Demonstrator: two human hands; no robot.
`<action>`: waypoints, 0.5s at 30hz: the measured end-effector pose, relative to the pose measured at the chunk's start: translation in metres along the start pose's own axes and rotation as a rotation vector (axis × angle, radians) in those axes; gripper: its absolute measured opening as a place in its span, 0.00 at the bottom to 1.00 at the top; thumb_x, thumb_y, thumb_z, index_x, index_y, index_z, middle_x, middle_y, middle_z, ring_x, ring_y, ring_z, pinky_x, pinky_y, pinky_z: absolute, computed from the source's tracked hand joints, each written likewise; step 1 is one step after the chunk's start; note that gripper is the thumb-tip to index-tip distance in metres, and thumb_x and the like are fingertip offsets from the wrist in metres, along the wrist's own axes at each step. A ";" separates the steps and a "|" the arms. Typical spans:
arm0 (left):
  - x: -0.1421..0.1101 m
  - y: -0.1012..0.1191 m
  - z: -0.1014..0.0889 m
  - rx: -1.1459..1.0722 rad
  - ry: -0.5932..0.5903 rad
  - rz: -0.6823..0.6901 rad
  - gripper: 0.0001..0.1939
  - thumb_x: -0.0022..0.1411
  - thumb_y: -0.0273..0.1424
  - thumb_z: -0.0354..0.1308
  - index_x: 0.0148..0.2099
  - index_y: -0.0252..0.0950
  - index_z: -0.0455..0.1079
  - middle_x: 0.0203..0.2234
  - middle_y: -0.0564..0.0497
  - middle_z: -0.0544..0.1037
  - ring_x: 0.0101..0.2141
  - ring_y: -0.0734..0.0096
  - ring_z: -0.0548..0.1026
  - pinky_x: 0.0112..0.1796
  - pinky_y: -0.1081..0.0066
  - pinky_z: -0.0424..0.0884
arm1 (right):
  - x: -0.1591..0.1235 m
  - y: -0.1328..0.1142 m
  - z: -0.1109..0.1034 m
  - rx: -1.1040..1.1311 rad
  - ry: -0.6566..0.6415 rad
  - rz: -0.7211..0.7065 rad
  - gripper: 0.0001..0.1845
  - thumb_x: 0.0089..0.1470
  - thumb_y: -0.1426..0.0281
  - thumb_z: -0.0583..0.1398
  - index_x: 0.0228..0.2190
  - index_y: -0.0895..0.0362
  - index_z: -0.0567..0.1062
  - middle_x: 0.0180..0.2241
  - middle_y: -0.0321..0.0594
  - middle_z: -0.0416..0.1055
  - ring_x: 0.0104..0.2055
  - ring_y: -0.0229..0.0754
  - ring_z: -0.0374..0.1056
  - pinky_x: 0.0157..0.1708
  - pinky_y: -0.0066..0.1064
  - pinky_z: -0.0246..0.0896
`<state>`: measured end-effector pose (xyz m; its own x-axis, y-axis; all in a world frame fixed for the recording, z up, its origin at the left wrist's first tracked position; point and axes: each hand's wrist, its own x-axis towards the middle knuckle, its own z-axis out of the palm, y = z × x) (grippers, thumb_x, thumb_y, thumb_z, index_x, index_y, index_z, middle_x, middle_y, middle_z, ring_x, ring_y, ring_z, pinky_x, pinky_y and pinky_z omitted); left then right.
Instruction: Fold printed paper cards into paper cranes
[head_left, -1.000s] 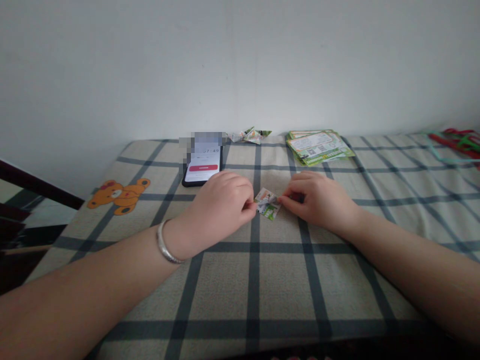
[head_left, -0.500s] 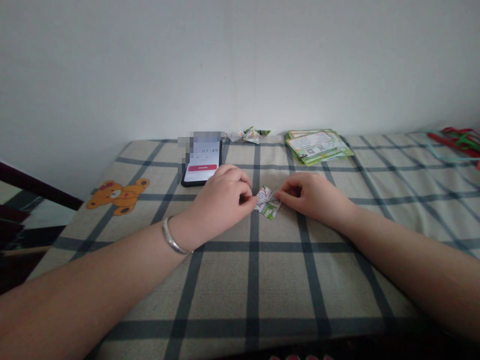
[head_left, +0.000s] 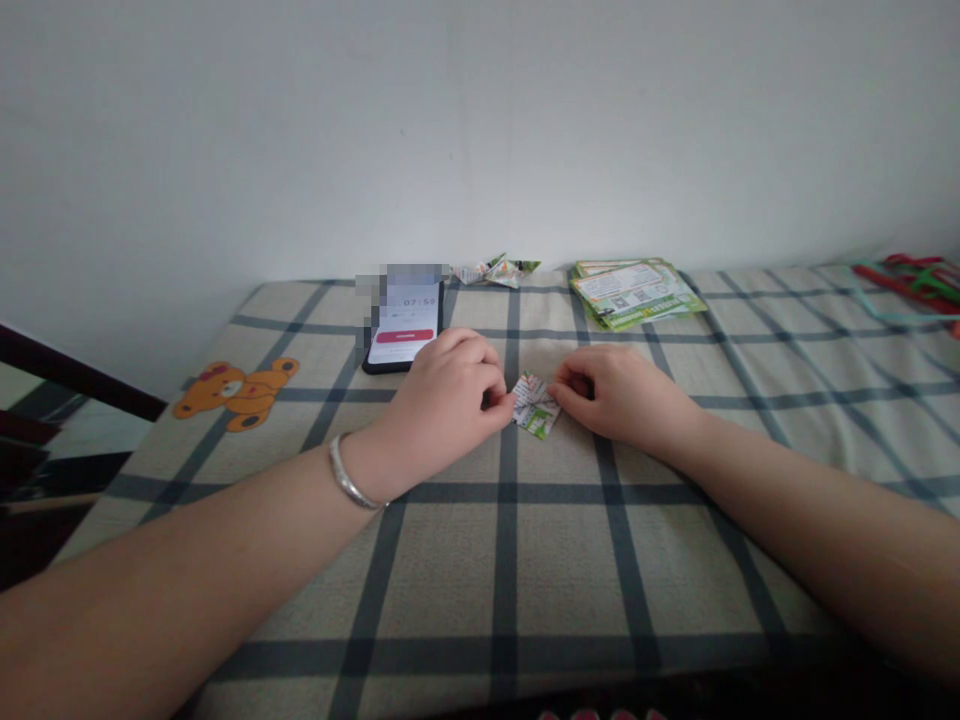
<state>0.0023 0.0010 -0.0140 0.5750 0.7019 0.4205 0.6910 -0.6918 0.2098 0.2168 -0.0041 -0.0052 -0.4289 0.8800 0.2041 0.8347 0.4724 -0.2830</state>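
A small folded piece of printed paper (head_left: 535,405), white with green patches, lies on the checked cloth (head_left: 525,560) between both hands. My left hand (head_left: 442,400), with a silver bangle on its wrist, pinches the paper's left edge with curled fingers. My right hand (head_left: 622,395) pinches the right edge, fingers also curled. Both hands rest on the cloth.
A phone (head_left: 405,325) with a lit screen lies behind my left hand. Finished folded paper shapes (head_left: 499,270) sit by the wall. A stack of green printed leaflets (head_left: 634,292) lies at the back right. Coloured hangers (head_left: 915,280) lie far right. A bear print (head_left: 236,388) marks the cloth's left.
Both hands have shifted slightly and kept pinching the folded paper, which has turned a little. My left forearm slid forward.
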 end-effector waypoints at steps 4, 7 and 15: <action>0.000 0.000 0.000 -0.013 0.009 0.052 0.11 0.60 0.31 0.59 0.25 0.35 0.70 0.32 0.50 0.75 0.44 0.61 0.69 0.49 0.58 0.66 | -0.001 0.000 -0.001 0.003 -0.021 -0.024 0.09 0.55 0.68 0.57 0.24 0.56 0.70 0.23 0.36 0.68 0.25 0.37 0.58 0.26 0.30 0.48; -0.001 0.001 0.000 -0.039 0.004 0.093 0.11 0.61 0.30 0.58 0.27 0.35 0.71 0.33 0.49 0.75 0.45 0.61 0.68 0.49 0.58 0.67 | -0.003 0.003 -0.002 0.027 -0.023 -0.106 0.07 0.54 0.71 0.56 0.24 0.57 0.69 0.24 0.37 0.67 0.28 0.37 0.60 0.29 0.30 0.51; -0.003 0.002 -0.003 -0.107 -0.007 0.145 0.10 0.62 0.31 0.60 0.27 0.36 0.72 0.37 0.49 0.75 0.53 0.57 0.65 0.55 0.55 0.64 | -0.008 0.005 -0.008 0.063 -0.027 -0.239 0.12 0.59 0.68 0.55 0.26 0.58 0.73 0.29 0.40 0.67 0.34 0.39 0.63 0.34 0.30 0.56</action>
<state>0.0009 -0.0026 -0.0122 0.6684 0.5945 0.4470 0.5502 -0.7996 0.2407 0.2270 -0.0091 -0.0004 -0.6216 0.7432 0.2476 0.6853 0.6691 -0.2877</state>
